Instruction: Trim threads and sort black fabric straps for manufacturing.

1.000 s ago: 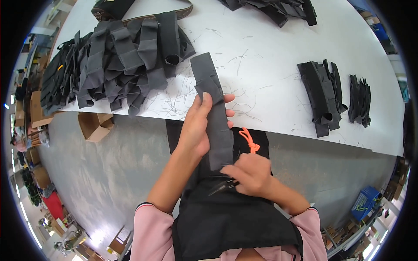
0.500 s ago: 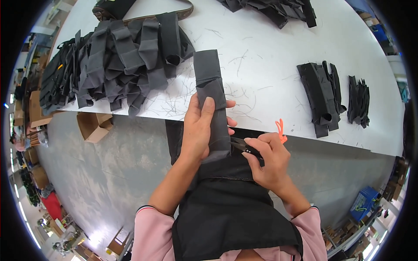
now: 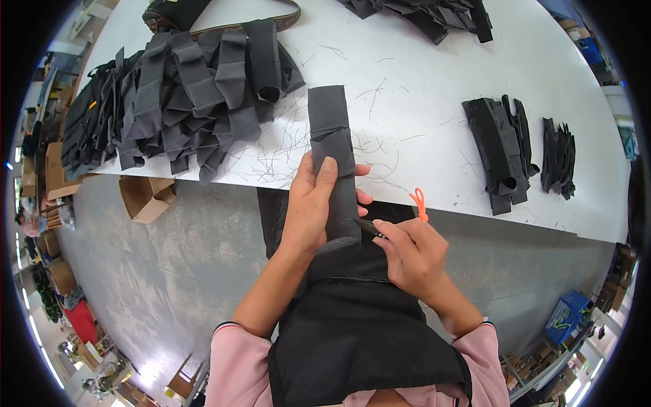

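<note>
A long dark grey fabric strip (image 3: 330, 146) with a stitched fold across it is gripped in my left hand (image 3: 310, 198), thumb on top and fingertips showing past its right edge. Its far end reaches over the white table's edge. In my right hand (image 3: 417, 254) are small dark thread snips (image 3: 366, 225), pinched between thumb and fingers, an orange cord loop (image 3: 420, 203) hanging off them. The snips' tip touches or nearly touches the strip's right edge near its lower end. From this view I cannot tell whether a thread lies between the blades.
Loose threads litter the white table (image 3: 420, 102). A big heap of grey fabric pieces (image 3: 183, 88) lies at left, another pile (image 3: 434, 17) at the far side. Smaller stacks of strips (image 3: 498, 152) lie at right. A cardboard box (image 3: 146, 197) sits below the table's left edge.
The snips have come left, their tip now at the strip's edge, and their blades look closer together. The strip has shifted slightly right and toward me in my left hand.
</note>
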A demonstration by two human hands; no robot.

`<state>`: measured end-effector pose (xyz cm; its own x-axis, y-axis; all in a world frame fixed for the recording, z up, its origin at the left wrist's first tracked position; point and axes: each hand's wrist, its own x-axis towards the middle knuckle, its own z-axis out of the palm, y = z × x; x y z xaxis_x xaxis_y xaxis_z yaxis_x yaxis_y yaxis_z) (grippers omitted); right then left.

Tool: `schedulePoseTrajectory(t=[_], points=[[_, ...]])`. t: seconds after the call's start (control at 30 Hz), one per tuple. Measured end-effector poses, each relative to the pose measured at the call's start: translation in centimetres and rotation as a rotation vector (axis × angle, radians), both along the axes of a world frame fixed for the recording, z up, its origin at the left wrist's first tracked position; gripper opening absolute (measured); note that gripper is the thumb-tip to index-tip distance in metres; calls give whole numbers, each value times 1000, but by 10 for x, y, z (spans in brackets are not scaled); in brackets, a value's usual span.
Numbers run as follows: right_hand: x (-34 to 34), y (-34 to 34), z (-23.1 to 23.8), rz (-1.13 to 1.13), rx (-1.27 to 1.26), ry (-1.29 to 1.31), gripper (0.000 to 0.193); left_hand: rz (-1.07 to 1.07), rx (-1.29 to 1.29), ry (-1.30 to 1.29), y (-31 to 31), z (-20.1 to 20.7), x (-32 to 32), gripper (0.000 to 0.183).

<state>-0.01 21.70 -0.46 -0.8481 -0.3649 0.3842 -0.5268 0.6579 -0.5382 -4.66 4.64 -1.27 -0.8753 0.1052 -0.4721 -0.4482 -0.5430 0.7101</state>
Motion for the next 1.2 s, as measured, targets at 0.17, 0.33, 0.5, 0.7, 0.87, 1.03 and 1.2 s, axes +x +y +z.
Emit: schedulePoseTrajectory(t=[0.17,0.33,0.5,0.7,0.87,1.03,1.2], points=[[4,2,1,-52,-210,-62,30,-31,-55,10,-2,1,2,31],[5,4,8,7,-88,-83,35,-31,-70,28,0,4,4,31],[1,4,13,53,-76,-87,34,-26,-43,39,-2,4,5,32],[4,4,7,50,-46,-34,32,-54,-24,8,-3,5,7,33],[3,1,16,42,-72,-63,31,-67,-30,24,-2,7,8,35],[-4,-10,22,141,17,-155,28,-77,34,32,1,15,12,39],[1,-12,15,163,29,-95,29,-61,40,46,-1,18,17,42]])
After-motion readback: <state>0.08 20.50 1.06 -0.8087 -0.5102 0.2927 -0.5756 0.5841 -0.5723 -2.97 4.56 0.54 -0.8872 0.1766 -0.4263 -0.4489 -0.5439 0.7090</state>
